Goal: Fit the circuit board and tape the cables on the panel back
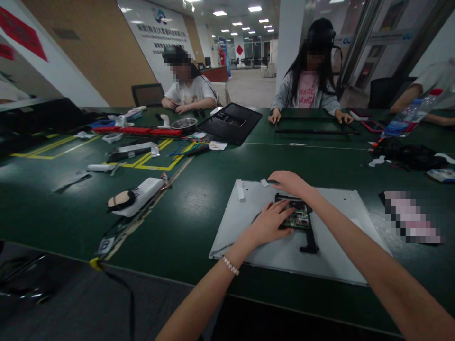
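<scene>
A flat white panel (pixel 334 210) lies on the green table in front of me. On its middle rests a green circuit board (pixel 300 219) in a black bracket (pixel 311 244). My left hand (pixel 270 222) lies over the left part of this board, fingers spread and touching it. My right hand (pixel 288 183) is at the panel's far edge, beyond the board, its fingers stretched to the left; the undersides of its fingertips are hidden. Close to those fingertips is a small white piece (pixel 264 183). A white strip (pixel 241 190) lies at the panel's far left corner.
Left on the table are a white device with a black strap (pixel 142 196), cables and a metal bowl (pixel 184 124). A black panel (pixel 232 123) lies further back. Across the table, a co-worker's hands touch a black frame (pixel 313 131). Bottles (pixel 405 116) stand at right.
</scene>
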A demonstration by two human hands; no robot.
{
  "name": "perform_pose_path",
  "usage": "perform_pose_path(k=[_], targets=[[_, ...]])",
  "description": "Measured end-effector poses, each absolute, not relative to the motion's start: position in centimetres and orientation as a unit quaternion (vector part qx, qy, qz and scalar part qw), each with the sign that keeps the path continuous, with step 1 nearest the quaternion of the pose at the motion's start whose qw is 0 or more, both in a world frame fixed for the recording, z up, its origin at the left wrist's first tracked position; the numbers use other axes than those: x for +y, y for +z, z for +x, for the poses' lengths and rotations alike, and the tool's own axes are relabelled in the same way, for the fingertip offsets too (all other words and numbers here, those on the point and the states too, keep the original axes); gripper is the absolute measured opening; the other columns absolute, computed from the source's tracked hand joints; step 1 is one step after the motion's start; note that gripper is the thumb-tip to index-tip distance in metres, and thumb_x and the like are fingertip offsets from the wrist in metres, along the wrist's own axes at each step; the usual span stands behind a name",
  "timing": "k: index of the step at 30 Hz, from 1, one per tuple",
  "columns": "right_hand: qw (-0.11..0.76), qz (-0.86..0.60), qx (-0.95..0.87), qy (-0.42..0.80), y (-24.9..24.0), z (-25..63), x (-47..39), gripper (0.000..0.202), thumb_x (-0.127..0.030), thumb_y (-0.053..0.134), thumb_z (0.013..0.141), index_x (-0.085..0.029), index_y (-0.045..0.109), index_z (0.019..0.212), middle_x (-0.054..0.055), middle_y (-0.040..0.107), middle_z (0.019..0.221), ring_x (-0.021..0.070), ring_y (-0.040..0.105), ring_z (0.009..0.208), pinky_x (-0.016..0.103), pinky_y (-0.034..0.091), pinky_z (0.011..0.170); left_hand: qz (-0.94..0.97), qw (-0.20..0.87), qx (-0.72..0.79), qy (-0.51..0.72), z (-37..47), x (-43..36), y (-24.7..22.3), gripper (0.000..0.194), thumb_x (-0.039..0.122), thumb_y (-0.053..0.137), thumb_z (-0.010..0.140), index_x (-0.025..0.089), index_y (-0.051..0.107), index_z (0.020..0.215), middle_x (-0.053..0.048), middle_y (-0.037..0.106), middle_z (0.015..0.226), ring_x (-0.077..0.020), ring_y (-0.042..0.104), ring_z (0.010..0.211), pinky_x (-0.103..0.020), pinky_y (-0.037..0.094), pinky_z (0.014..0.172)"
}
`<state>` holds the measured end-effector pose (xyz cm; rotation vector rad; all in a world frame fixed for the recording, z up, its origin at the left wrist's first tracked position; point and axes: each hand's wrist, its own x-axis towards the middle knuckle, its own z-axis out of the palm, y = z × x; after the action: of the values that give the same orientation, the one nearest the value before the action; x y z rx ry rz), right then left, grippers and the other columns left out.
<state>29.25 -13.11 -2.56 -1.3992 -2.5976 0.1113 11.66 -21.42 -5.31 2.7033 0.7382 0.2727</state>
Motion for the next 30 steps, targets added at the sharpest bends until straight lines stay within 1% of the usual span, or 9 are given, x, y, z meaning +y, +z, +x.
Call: perform_pose_path(k=[3,5,8,11,14,19,22,26,30], targets=[[0.068,-0.439,-0.895,0.04,-2.6,28.0,-11.8,0.024,-0.018,0.059,0.089,-0.017,0.069,0.111,0.01,0.069,0.116,0.0197,0.063,0.11,0.027,0.044,0.092,0.947,0.159,0.261,0.097,11.6,-21.4,-5.5,0.061,0.045,0.058,0.087,0.021,0.043,0.141,-0.014,0.034,0.153,-0.03,0.032,0.141,-0.051,0.025,0.114],[0.056,-0.432,-0.899,0.036,-2.9,27.2,-11.4,0.02,-0.016,0.056,0.09,-0.014,0.071,0.104,0.012,0.071,0.111,0.0208,0.064,0.107,0.028,0.045,0.091,0.947,0.158,0.26,0.099,11.6,-21.4,-5.6,0.061,0.046,0.058,0.088,0.021,0.043,0.141,-0.014,0.035,0.153,-0.03,0.033,0.14,-0.051,0.025,0.114],[0.048,-0.443,-0.895,0.023,-3.4,26.6,-11.3,0.022,-0.012,0.049,0.093,-0.009,0.071,0.098,0.017,0.071,0.106,0.0227,0.067,0.101,0.03,0.047,0.087,0.948,0.159,0.256,0.102,11.6,-21.4,-5.5,0.061,0.046,0.059,0.087,0.021,0.044,0.141,-0.014,0.036,0.152,-0.0298,0.035,0.139,-0.05,0.026,0.113],[0.054,-0.461,-0.886,0.01,-4.0,27.1,-11.7,0.026,-0.014,0.045,0.095,-0.008,0.069,0.102,0.018,0.071,0.106,0.0232,0.067,0.099,0.03,0.047,0.084,0.948,0.16,0.253,0.109,11.6,-21.5,-5.5,0.06,0.044,0.06,0.086,0.022,0.045,0.14,-0.012,0.037,0.152,-0.029,0.036,0.138,-0.048,0.027,0.112],[0.066,-0.466,-0.882,0.004,-4.3,28.4,-12.1,0.029,-0.019,0.042,0.098,-0.011,0.067,0.11,0.015,0.07,0.111,0.0208,0.066,0.103,0.028,0.046,0.087,0.948,0.157,0.25,0.114,11.6,-21.5,-5.5,0.059,0.043,0.06,0.086,0.023,0.045,0.14,-0.012,0.036,0.152,-0.0288,0.034,0.139,-0.048,0.027,0.113],[0.06,-0.44,-0.896,-0.003,-4.3,29.3,-12.0,0.029,-0.021,0.051,0.095,-0.017,0.063,0.12,0.01,0.066,0.123,0.018,0.064,0.109,0.026,0.046,0.089,0.948,0.159,0.255,0.107,11.6,-21.4,-5.7,0.06,0.044,0.06,0.086,0.023,0.044,0.141,-0.012,0.035,0.153,-0.0293,0.033,0.14,-0.049,0.025,0.114],[0.042,-0.42,-0.906,-0.014,-4.1,28.5,-11.4,0.027,-0.014,0.051,0.093,-0.016,0.065,0.115,0.011,0.067,0.122,0.0189,0.064,0.108,0.028,0.046,0.089,0.947,0.161,0.256,0.108,11.6,-21.4,-5.6,0.06,0.043,0.06,0.086,0.023,0.044,0.14,-0.012,0.036,0.152,-0.0294,0.034,0.139,-0.049,0.025,0.114],[0.025,-0.416,-0.908,-0.035,-3.9,27.2,-11.2,0.027,-0.003,0.049,0.089,-0.012,0.068,0.106,0.015,0.07,0.111,0.0212,0.068,0.1,0.03,0.049,0.084,0.945,0.165,0.257,0.113,11.5,-21.6,-5.3,0.058,0.042,0.06,0.085,0.022,0.047,0.138,-0.012,0.038,0.151,-0.0294,0.036,0.138,-0.049,0.027,0.113],[0.025,-0.427,-0.902,-0.051,-4.1,27.5,-11.9,0.025,-0.003,0.048,0.089,-0.01,0.067,0.105,0.015,0.071,0.107,0.0221,0.069,0.097,0.029,0.05,0.08,0.945,0.164,0.257,0.121,11.5,-21.7,-5.2,0.056,0.042,0.06,0.085,0.023,0.048,0.137,-0.011,0.039,0.151,-0.0293,0.037,0.137,-0.048,0.028,0.112]])
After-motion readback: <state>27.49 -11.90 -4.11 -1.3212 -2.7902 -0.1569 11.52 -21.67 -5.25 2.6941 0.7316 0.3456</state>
